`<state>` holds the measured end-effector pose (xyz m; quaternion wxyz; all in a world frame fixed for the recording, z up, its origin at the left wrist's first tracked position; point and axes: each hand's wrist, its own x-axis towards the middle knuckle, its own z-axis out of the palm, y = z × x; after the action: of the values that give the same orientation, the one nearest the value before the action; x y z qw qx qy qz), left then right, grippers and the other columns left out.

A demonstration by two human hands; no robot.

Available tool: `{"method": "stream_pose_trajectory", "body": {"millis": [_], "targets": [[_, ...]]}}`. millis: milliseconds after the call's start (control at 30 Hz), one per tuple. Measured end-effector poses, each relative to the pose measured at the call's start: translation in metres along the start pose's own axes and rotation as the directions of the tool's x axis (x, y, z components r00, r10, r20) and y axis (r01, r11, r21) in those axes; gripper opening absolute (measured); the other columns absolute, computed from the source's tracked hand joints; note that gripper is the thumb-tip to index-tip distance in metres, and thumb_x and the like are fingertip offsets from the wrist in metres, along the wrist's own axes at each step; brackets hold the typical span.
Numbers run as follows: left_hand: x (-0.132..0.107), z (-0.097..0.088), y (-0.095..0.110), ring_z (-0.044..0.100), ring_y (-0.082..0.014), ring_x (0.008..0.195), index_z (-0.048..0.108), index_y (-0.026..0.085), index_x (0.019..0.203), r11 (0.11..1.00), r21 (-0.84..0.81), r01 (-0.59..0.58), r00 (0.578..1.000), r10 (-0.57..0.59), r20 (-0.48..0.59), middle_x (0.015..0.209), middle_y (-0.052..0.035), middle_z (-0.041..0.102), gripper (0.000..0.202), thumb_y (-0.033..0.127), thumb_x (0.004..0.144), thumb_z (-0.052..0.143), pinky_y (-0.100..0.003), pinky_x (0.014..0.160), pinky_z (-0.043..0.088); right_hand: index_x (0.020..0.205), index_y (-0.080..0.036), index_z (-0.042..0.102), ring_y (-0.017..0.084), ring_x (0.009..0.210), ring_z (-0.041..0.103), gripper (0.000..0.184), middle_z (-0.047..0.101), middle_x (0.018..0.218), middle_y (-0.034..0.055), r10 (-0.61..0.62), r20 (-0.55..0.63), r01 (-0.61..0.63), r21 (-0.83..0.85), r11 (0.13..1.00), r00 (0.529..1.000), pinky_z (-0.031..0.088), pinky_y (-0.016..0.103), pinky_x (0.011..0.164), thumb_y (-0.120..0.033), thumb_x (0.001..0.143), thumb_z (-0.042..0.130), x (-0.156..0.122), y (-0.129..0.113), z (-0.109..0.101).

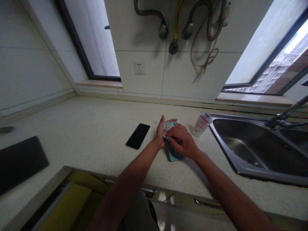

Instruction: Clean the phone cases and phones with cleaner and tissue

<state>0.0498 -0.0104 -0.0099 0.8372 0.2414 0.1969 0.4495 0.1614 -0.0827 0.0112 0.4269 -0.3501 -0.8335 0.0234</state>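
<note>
Over the counter, my left hand (160,132) has its thumb raised and its fingers curled around the far end of a teal flat object with a light, patterned upper part (175,158). Its exact kind is not clear. My right hand (182,138) lies across the middle of this object, fingers bent and pressed together at a small whitish piece by the left palm. What that piece is stays too small and blurred to tell. A black smartphone (138,136) lies left of my hands. To their right a clear plastic cup with pink markings (202,124) stands tilted in view.
A steel sink (252,144) with a faucet (281,118) is set into the counter (96,128) on the right. A dark flat panel (21,163) lies at far left. Hoses (176,22) and a socket (139,68) are on the wall; below, a yellow-lined opening (67,205) shows.
</note>
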Motion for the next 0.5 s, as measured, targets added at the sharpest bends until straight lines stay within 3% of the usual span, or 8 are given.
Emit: {"method": "stream_pose_trajectory", "body": {"millis": [233, 367, 500], "targets": [[-0.003, -0.003, 0.014, 0.071, -0.0247, 0.074, 0.067, 0.011, 0.101, 0.991, -0.097, -0.095, 0.994, 0.088, -0.071, 0.081, -0.0133, 0.073, 0.058, 0.06, 0.094, 0.036, -0.038, 0.075, 0.055, 0.075, -0.022, 0.058, 0.021, 0.075, 0.053, 0.011, 0.062, 0.073, 0.005, -0.036, 0.147, 0.049, -0.082, 0.995, 0.988, 0.04, 0.036, 0.074, -0.022, 0.082, 0.05, -0.002, 0.002, 0.0], [0.001, -0.011, 0.021, 0.07, -0.0233, 0.071, 0.065, 0.014, 0.093, 0.971, -0.21, -0.111, 0.992, 0.095, -0.085, 0.08, -0.0117, 0.072, 0.056, 0.06, 0.094, 0.034, -0.04, 0.073, 0.055, 0.074, -0.021, 0.059, 0.021, 0.073, 0.051, 0.012, 0.06, 0.07, 0.005, 0.059, 0.105, -0.035, -0.214, 0.976, 0.993, 0.04, 0.034, 0.071, -0.021, 0.082, 0.05, -0.003, 0.007, -0.003], [0.001, -0.013, 0.025, 0.069, -0.0236, 0.071, 0.065, 0.013, 0.092, 0.968, -0.223, -0.112, 0.989, 0.086, -0.124, 0.078, -0.0116, 0.071, 0.054, 0.057, 0.093, 0.034, -0.04, 0.071, 0.055, 0.078, -0.021, 0.06, 0.022, 0.076, 0.054, 0.012, 0.062, 0.075, 0.0067, 0.132, 0.031, -0.118, -0.279, 0.953, 0.991, 0.042, 0.035, 0.071, -0.021, 0.085, 0.051, -0.005, 0.014, -0.004]]}}
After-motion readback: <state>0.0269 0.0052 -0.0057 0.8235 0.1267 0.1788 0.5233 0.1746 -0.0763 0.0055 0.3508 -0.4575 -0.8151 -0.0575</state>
